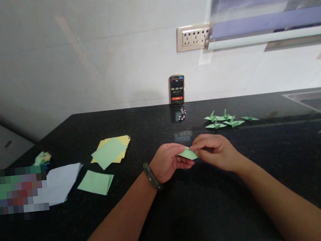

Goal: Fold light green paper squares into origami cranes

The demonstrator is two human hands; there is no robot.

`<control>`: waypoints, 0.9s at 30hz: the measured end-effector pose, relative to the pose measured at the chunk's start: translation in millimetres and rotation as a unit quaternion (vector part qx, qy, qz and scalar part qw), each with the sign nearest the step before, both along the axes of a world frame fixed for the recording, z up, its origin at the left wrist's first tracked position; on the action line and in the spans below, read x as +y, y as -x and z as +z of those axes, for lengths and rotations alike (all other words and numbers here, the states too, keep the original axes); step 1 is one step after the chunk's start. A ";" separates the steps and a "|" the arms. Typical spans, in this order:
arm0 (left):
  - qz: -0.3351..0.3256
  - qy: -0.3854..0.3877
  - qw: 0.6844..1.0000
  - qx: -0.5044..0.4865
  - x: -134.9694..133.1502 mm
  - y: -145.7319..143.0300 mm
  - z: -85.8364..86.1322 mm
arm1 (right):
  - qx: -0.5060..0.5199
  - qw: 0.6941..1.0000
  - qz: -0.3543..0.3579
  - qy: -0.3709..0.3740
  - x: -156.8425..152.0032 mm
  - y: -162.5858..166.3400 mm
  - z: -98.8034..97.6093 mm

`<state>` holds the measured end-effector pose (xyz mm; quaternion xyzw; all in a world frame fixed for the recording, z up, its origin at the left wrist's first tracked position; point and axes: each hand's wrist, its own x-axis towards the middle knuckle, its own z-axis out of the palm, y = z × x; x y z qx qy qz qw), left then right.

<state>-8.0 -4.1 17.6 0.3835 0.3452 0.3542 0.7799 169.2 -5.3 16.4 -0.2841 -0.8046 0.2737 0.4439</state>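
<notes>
A small folded piece of green paper [188, 154] is held between both hands just above the black countertop [212, 191]. My left hand [168, 162], with a dark bracelet on the wrist, pinches its left side. My right hand [216, 151] pinches its top right edge with fingers pressed together. Several finished green paper cranes [224, 120] lie on the counter behind my right hand.
A stack of green and yellow paper squares [111, 151] and a single folded green sheet [96, 182] lie at the left, beside white paper [60, 183]. A phone [177, 89] showing a timer leans on the wall. A sink [314, 102] lies at the far right.
</notes>
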 end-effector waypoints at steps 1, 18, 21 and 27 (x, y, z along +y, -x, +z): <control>0.002 0.000 1.000 0.002 -0.2 -0.3 0.1 | -0.002 1.000 -0.001 0.001 -0.1 -0.3 0.2; -0.006 -0.019 0.999 0.047 -1.5 -4.2 -4.9 | -0.042 0.999 -0.010 0.003 0.2 -1.5 -2.1; 0.016 -0.029 0.997 0.069 -0.9 -5.3 -7.9 | -0.042 0.999 -0.009 0.023 0.3 -1.1 -2.9; 0.077 -0.088 0.985 0.124 -0.9 -6.7 -5.4 | 0.027 0.976 -0.088 0.196 -0.8 2.1 -3.1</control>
